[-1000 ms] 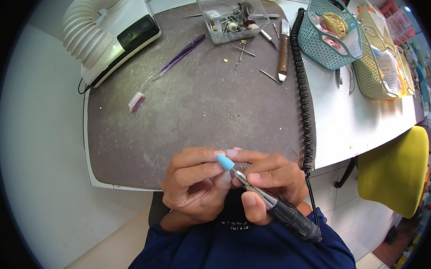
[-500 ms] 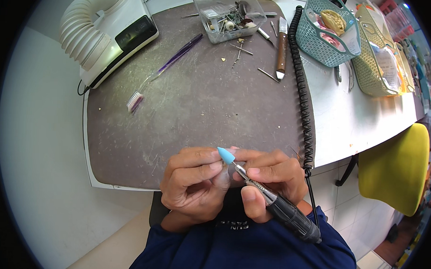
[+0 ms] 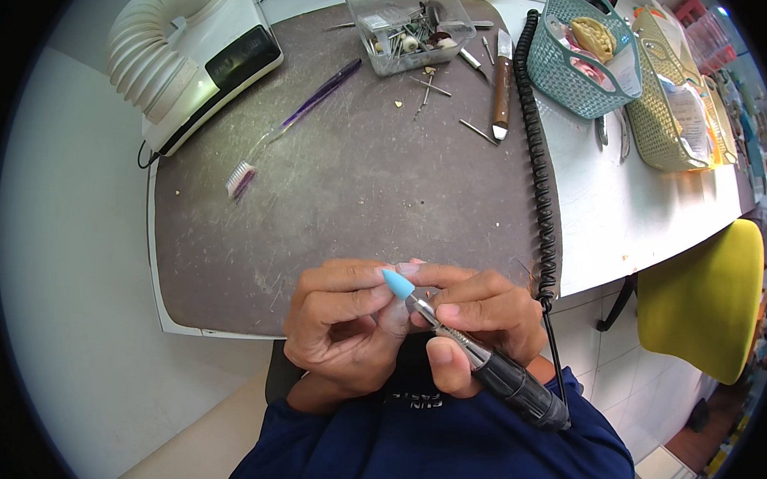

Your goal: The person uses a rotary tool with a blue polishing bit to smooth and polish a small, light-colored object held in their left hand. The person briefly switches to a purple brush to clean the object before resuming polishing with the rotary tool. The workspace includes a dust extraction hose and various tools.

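Observation:
My right hand [image 3: 491, 315] is closed around a rotary handpiece [image 3: 514, 379] with a black body and a metal nose. A pale blue cone-shaped polishing tip [image 3: 398, 283] sits on its shank and points up and to the left. Close beside the tip, my left hand [image 3: 342, 322] has its fingers curled and pinched together. Whatever those fingers hold is hidden behind them and the blue cone. The fingertips of both hands meet just behind the cone, over the near edge of the bench mat.
A purple toothbrush [image 3: 312, 102] lies on the brown mat [image 3: 335, 179]. Behind it stand a clear box of burs [image 3: 416, 38] and a white machine with a ribbed hose [image 3: 229, 65]. A wooden-handled knife [image 3: 501, 96], coiled cable [image 3: 538, 160] and teal basket [image 3: 566, 85] are at the right.
The handpiece and blue tip have shifted slightly left and down. My left fingers have moved a little with them; both hands keep nearly the same pose.

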Demonstrator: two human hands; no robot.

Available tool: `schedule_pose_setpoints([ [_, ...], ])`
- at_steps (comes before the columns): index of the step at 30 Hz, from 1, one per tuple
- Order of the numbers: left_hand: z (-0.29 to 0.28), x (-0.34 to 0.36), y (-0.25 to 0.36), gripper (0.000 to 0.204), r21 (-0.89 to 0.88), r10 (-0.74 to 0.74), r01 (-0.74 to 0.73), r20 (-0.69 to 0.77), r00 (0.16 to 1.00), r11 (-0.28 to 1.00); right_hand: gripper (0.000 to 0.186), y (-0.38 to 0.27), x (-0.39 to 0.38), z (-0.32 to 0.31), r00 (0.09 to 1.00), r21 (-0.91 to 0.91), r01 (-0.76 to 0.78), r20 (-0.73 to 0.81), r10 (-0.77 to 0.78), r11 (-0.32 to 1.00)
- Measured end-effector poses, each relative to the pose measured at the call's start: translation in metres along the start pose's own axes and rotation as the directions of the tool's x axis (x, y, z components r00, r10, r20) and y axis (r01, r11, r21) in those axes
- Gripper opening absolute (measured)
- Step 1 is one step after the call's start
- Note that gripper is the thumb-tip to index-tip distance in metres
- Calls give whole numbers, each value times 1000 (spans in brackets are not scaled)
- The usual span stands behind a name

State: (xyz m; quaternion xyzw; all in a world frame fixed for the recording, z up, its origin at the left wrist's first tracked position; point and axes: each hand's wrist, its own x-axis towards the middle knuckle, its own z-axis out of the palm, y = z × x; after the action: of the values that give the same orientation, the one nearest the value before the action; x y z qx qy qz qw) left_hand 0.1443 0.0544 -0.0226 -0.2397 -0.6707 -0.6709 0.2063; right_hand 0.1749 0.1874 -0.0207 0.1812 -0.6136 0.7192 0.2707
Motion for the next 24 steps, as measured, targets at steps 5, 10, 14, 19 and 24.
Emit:
schedule_pose_setpoints([
  [5, 0, -2, -2, 27, -27, -6, 6, -9, 1000, 1000, 30, 1, 1, 1, 1000, 10, -1, -17, 1, 1000],
  [10, -2, -1, -2, 27, -15, -9, 10, 20, 1000, 1000, 31, 2, 0, 1, 1000, 1, 18, -24, -18, 1000],
  [14, 0, 1, -1, 26, -39, -19, 20, 11, 1000, 999, 30, 5, -2, 5, 996, 34, 15, -85, -12, 999],
  [19, -3, 0, 0, 26, -37, -39, 40, 32, 999, 999, 28, 2, -1, 3, 999, -16, 14, -48, -15, 1000],
  [24, -3, 0, -1, 26, -65, -34, 36, 39, 999, 997, 28, 5, 1, 4, 997, -32, 39, -62, -41, 999],
])
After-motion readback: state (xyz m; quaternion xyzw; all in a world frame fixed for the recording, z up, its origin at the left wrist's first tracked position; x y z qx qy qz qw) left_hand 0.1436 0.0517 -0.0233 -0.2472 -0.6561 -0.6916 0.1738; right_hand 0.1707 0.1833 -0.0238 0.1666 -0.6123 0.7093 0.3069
